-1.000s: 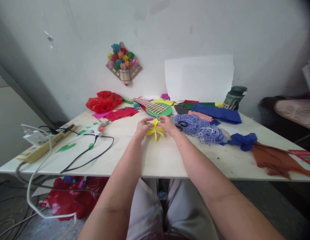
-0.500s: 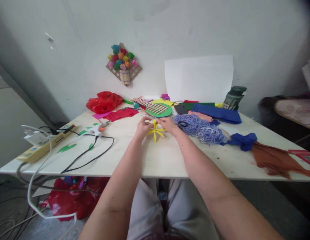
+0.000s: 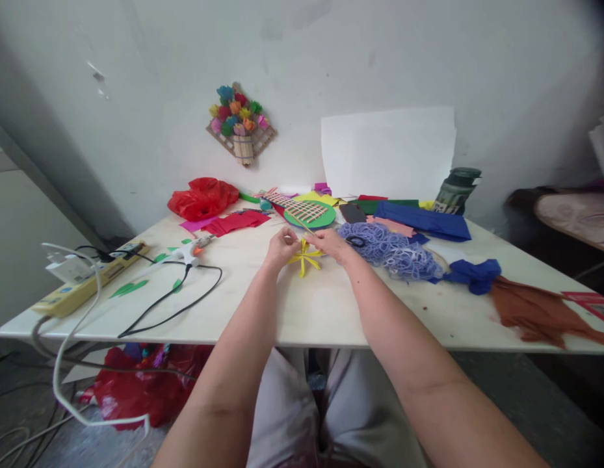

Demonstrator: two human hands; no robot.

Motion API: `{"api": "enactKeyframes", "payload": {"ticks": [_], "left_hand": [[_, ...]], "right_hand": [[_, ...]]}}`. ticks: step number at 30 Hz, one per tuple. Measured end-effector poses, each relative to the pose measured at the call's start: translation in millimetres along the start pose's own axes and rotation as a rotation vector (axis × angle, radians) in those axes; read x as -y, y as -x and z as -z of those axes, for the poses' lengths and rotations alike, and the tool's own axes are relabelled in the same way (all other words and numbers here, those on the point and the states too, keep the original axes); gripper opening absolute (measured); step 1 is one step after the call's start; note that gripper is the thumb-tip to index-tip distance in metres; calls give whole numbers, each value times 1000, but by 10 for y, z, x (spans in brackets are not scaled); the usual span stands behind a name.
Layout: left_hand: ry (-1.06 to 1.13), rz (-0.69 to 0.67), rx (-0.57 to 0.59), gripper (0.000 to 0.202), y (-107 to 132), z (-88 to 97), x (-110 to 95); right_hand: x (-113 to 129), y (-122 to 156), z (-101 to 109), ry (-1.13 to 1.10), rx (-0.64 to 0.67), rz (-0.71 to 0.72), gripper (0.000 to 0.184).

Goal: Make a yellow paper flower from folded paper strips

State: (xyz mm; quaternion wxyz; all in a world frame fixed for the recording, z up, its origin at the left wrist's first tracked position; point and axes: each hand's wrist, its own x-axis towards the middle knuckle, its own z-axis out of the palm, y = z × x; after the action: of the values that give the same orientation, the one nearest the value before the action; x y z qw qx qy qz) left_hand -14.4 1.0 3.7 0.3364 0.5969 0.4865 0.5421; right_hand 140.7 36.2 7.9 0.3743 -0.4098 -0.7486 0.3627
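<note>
Over the middle of the pale table [image 3: 306, 312], both of my hands pinch a small yellow paper flower [image 3: 305, 258] with thin strip petals fanning downward. My left hand [image 3: 281, 247] has its fingers curled on the flower's left side. Closed on the right side is my right hand [image 3: 331, 244], and a thin wooden stick [image 3: 302, 226] slants up and away from between the fingers. The flower hangs just above the tabletop.
A glue gun [image 3: 192, 249] with a black cord and a yellow power strip [image 3: 87, 279] lie at left. A lilac yarn pile [image 3: 394, 250], blue cloth [image 3: 472, 273], brown cloth [image 3: 536, 312], a green disc with a stick lattice [image 3: 309, 213], red paper [image 3: 236, 222] and a red bag [image 3: 203, 197] crowd the back.
My hands have drawn closer together around the yellow flower and shifted a little away from me; the petals now look more bunched.
</note>
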Motion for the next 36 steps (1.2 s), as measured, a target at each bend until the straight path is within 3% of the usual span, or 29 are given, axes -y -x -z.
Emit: {"api": "enactKeyframes", "payload": {"ticks": [9,18,29,36], "left_hand": [[11,23,33,20,20,-5,-27],[51,150,19,23,43,10,-55],[122,164,47,24,23,21,2],[52,97,50,16,-5,-6,18]], "right_hand": [[-15,4,-11,-195,7,-64,33],[-46,9,4,-252,7,-43,32],[4,44,42,-201,58,57,25],[66,54,18,-16,6,-1,27]]}}
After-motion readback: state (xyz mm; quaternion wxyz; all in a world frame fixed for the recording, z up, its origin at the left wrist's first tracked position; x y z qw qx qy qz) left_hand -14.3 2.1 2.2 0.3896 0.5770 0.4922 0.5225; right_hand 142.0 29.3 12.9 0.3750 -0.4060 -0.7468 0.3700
